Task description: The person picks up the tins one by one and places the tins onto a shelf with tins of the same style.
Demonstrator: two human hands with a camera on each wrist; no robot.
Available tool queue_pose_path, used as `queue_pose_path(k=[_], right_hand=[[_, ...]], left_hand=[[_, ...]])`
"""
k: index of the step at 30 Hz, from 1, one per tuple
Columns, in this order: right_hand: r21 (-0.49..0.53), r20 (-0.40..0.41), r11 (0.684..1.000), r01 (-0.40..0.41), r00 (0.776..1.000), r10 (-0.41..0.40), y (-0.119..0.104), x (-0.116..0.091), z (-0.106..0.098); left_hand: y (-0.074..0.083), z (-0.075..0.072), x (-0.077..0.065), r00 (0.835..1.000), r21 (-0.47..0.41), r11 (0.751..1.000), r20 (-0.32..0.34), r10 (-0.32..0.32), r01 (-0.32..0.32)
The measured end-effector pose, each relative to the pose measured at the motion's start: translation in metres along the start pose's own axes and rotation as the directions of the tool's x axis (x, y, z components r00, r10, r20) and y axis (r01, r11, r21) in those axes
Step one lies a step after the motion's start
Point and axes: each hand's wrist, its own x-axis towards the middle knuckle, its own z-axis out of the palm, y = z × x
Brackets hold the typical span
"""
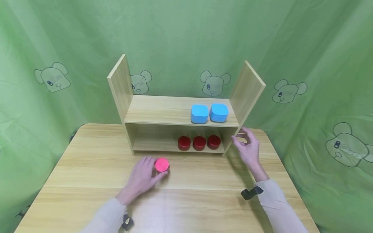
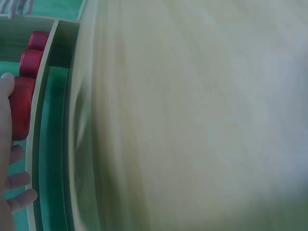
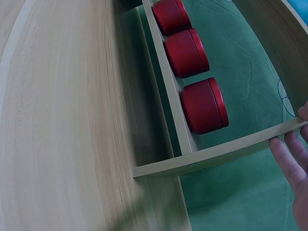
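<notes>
A bright red round tin (image 1: 161,164) is held between the thumb and fingers of my left hand (image 1: 141,176), in front of the wooden shelf (image 1: 157,108). In the left wrist view that tin (image 2: 20,110) shows beside the thumb, with the other fingers spread below it. My right hand (image 1: 249,149) grips the front edge of the shelf's right side panel (image 3: 216,151), thumb on the inner side and fingers outside. Three dark red round tins (image 1: 199,143) stand in a row on the lower board, towards its right end.
Two blue rounded-square tins (image 1: 199,114) sit on the upper board, near the right panel. The shelf's left panel (image 1: 120,85) rises at the far side of the wooden table (image 1: 186,207). A green curtain (image 1: 180,38) hangs behind.
</notes>
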Motion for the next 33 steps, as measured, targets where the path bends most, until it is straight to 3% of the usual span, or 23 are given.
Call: queue_pose_path(k=[11,22,33], right_hand=[[-0.001,0.004,1.0,-0.006,1.0,0.006,0.0,0.0,-0.001],[-0.002,0.003,1.0,0.003,1.0,-0.003,0.001,0.0,0.0],[-0.006,-0.008,1.0,-0.016,1.0,0.015,0.002,0.0,-0.001]], left_hand=[[-0.002,0.007,0.014,0.996,0.012,0.996,-0.031,-0.083,0.084],[0.002,0.011,0.028,0.981,0.025,0.981,-0.028,-0.191,0.191],[0.009,0.02,0.046,0.978,0.067,0.977,-0.058,-0.2,0.204]])
